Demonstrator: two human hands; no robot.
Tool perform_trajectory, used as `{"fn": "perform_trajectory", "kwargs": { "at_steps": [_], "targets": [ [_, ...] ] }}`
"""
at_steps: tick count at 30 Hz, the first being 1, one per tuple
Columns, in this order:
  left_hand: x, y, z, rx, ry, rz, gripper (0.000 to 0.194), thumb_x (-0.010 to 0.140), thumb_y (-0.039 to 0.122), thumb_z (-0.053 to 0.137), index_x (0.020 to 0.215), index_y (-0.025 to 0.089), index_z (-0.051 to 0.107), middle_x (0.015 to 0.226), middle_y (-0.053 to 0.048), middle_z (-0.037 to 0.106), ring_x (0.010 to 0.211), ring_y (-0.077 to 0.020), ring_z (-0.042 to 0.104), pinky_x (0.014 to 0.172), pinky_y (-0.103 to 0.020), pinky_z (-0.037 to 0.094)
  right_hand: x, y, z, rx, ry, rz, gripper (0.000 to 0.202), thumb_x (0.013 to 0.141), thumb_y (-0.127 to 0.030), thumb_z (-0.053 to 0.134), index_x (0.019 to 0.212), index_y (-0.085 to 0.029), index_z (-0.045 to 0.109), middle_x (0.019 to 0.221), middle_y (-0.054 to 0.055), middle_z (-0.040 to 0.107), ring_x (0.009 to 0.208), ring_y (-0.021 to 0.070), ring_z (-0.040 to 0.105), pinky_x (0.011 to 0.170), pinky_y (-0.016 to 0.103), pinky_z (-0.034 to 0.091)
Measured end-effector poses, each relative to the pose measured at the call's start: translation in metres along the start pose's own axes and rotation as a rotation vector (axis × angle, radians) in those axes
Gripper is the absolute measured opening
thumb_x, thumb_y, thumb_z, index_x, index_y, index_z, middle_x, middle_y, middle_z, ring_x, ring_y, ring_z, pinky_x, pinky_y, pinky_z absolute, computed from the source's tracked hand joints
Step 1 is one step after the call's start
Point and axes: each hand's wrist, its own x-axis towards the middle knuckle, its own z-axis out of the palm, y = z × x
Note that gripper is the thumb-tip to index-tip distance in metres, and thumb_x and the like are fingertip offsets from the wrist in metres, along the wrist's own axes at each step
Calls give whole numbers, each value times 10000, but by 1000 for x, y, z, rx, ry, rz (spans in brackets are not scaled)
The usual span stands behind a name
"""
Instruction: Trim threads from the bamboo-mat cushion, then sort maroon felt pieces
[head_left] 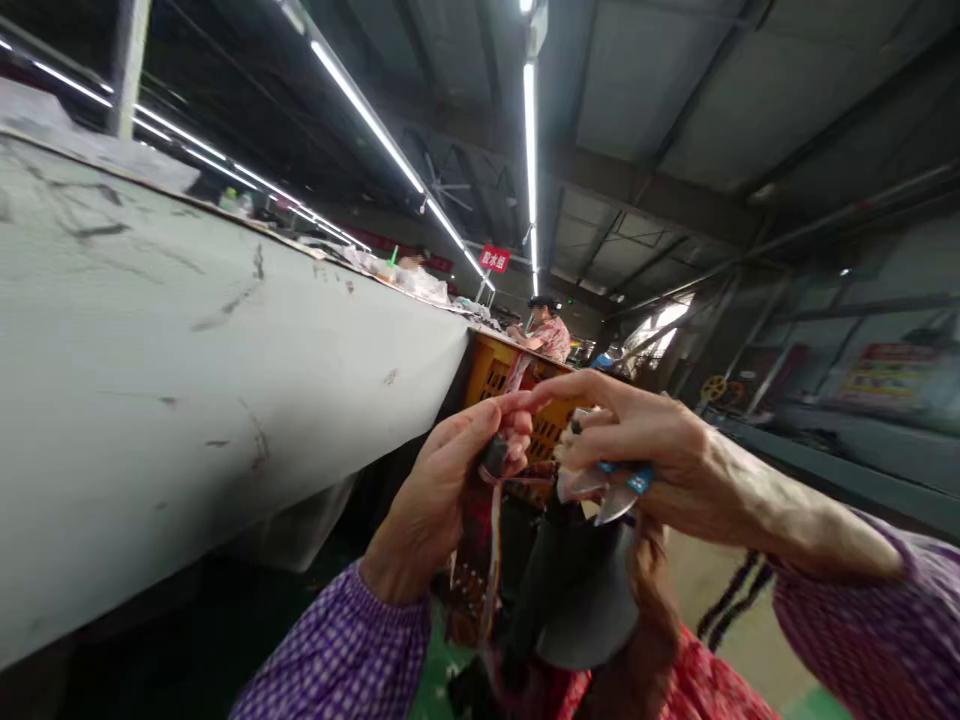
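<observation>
In the head view, my left hand (448,465) is closed around a small dark piece (493,456), with thin pale and reddish strands (495,540) hanging below it. My right hand (637,440) is curled around small metal scissors or snips (616,500) with a blue part (640,480), blades pointing down and left. Its index finger reaches across and meets the fingertips of my left hand. Whatever lies between those fingertips is too small to make out. A dark object with a grey rounded surface (589,610) is below my hands.
A long white-sided table (225,330) runs along the left, with plastic bags (424,285) on top. An orange crate (491,367) stands beyond my hands. Farther back, a person in a patterned shirt (553,338) is at the table. Red patterned cloth (705,685) is below.
</observation>
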Motion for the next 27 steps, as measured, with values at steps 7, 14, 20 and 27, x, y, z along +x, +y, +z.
{"fn": "perform_trajectory", "kwargs": {
  "at_steps": [7,14,20,27],
  "targets": [
    [-3,-6,11,-69,170,315,161,790,302,680,854,155,664,696,26,527,538,-30,457,486,-122,398,27,-6,-5,-14,-237,213,299,900,-380,530,767,-179,707,1155,70,625,968,189,608,832,282,478],
    [5,1,-2,-156,251,364,177,887,300,525,889,169,646,818,-10,586,665,-67,531,639,-178,476,33,-8,-5,73,-323,342,360,894,-447,514,749,-154,664,642,-12,563,582,89,490,527,202,368],
    [19,-35,-30,229,-128,-40,185,726,179,704,902,136,663,704,7,570,600,-66,509,595,-178,429,26,-6,-8,-96,-83,206,380,902,-451,509,742,-159,692,717,31,574,657,102,511,595,213,384],
    [9,-29,-14,472,-138,175,309,616,237,794,880,174,647,873,-14,605,779,-149,564,646,-239,481,33,-13,-1,-154,-68,247,346,876,-451,550,754,-173,717,609,13,624,563,92,535,526,193,378]
  ]
}}
